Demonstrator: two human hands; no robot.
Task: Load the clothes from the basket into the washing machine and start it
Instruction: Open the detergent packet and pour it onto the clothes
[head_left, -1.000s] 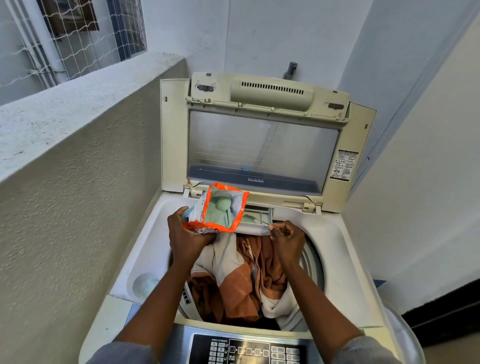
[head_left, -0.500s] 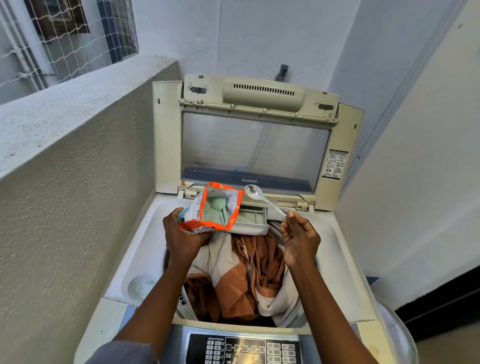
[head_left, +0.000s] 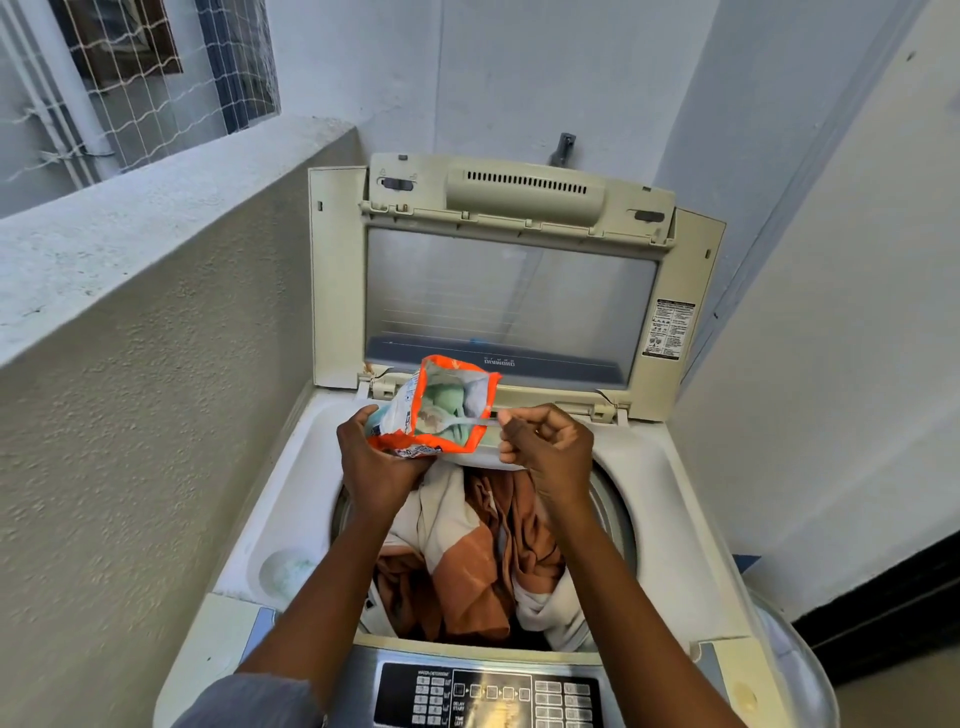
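Several brown and cream garments (head_left: 483, 561) lie heaped in the drum of the white top-loading washing machine (head_left: 291, 493). Their folds run roughly 12 to 6 o'clock, and both forearms cover the heap's edges. At 12 o'clock of the drum, the left hand (head_left: 376, 470) grips an orange-edged plastic detergent pouch (head_left: 452, 397), mouth open toward the camera. The right hand (head_left: 550, 452) pinches a clear plastic spoon (head_left: 470, 423), long axis 3 to 9 o'clock, bowl inside the pouch. A pale drawer beneath the pouch is mostly hidden. The cream glass-panelled lid (head_left: 509, 301) stands upright at 12. The dark control panel (head_left: 488, 696) is cut off at 6.
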